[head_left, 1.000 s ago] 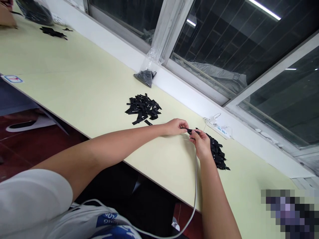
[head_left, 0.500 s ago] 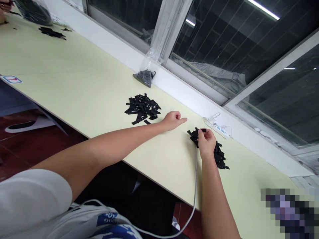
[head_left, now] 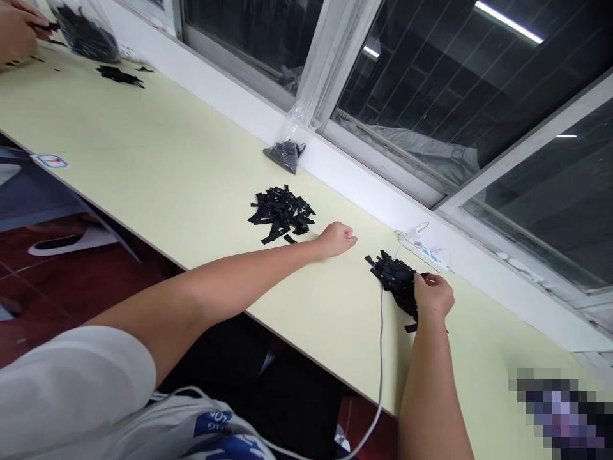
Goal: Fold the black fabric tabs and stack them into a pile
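Grip closed, the right hand point(head_left: 435, 295) pinched a black strip point(head_left: 424, 275) at the edge of the right pile point(head_left: 395, 281); the left hand point(head_left: 336, 240) had its fingers curled together between both piles. Across the pale surface point(head_left: 172, 160), a large clear bag point(head_left: 86, 35) at far left held black material. Both piles, right and left point(head_left: 282, 214), were loose black strips. Beside the window ledge point(head_left: 345, 172), a smaller clear bag point(head_left: 285, 155) held dark pieces in its bottom.

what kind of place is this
Likely a small workshop or hand-assembly room: a long worktable carries loose heaps of small black strips, a clear plastic bag of dark pieces sits near the windows, and another person's hands are at the same table.
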`<move>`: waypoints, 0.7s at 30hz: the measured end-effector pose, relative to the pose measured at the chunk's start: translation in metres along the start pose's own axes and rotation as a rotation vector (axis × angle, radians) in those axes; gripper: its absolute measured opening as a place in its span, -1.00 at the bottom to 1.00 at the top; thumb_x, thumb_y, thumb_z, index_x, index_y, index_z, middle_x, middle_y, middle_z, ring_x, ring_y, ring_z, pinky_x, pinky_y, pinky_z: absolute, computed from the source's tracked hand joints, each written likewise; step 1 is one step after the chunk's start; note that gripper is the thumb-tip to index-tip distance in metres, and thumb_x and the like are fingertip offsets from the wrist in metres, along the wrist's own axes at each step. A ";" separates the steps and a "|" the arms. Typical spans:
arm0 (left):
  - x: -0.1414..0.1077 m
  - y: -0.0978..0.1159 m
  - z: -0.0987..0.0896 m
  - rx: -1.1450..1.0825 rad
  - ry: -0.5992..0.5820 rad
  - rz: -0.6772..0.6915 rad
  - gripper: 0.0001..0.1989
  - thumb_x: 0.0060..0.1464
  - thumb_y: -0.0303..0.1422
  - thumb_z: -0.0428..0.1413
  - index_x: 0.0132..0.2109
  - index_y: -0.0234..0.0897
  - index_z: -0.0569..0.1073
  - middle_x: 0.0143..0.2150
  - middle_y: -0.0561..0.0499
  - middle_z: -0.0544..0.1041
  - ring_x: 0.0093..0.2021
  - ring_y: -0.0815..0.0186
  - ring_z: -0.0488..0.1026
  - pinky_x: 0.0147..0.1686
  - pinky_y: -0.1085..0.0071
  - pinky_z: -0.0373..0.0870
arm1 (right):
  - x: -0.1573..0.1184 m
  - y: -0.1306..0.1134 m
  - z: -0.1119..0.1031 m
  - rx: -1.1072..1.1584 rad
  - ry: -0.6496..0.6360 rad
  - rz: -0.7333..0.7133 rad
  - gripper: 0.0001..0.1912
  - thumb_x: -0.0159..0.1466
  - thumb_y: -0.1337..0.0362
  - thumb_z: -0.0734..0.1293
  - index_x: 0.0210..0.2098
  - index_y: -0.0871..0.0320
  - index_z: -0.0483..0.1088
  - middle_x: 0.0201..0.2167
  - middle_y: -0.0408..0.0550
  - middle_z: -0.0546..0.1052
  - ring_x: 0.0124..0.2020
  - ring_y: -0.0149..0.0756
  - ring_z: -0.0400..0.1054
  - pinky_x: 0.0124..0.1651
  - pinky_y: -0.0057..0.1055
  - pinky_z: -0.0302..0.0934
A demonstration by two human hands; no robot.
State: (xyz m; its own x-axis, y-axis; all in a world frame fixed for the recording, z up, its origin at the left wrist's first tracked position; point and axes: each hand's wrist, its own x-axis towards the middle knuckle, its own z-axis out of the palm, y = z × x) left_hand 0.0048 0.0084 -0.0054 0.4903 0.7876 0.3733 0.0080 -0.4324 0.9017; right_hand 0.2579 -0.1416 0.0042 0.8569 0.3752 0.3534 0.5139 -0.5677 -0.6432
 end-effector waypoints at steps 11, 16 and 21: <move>0.004 -0.004 -0.001 -0.104 -0.069 0.050 -0.79 -0.01 -0.54 -0.08 -0.35 -0.30 0.45 -0.33 0.00 0.48 -0.34 0.37 0.34 -0.31 0.41 0.25 | 0.000 0.007 0.002 0.032 0.174 -0.007 -0.70 0.08 0.12 0.37 -0.24 0.09 0.31 -0.39 -0.02 0.50 -0.28 -0.03 0.39 -0.01 -0.07 0.25; 0.005 0.006 -0.007 -0.157 -0.109 -0.006 -0.83 -0.12 -0.53 -0.12 -0.58 -0.28 0.26 -0.63 0.10 0.18 -0.57 0.41 0.11 -0.50 0.41 0.05 | -0.006 -0.002 0.001 0.071 0.198 -0.048 -0.78 0.14 0.16 0.29 -0.24 0.10 0.32 -0.38 -0.01 0.49 -0.29 -0.04 0.37 -0.04 -0.08 0.23; -0.004 0.012 -0.008 -0.136 -0.225 0.025 -0.84 -0.12 -0.51 -0.13 -0.58 -0.25 0.17 -0.65 0.11 0.10 -0.59 0.41 0.04 -0.51 0.38 0.00 | -0.018 -0.016 0.001 0.113 0.217 -0.131 -0.81 0.18 0.18 0.25 -0.25 0.11 0.38 -0.38 -0.02 0.50 -0.31 -0.08 0.36 -0.09 -0.16 0.22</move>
State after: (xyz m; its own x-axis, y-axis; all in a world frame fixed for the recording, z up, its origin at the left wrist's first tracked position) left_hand -0.0039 0.0040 0.0057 0.6704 0.6534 0.3515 -0.1163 -0.3753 0.9196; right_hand 0.2336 -0.1382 0.0075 0.7781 0.2677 0.5683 0.6238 -0.4350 -0.6493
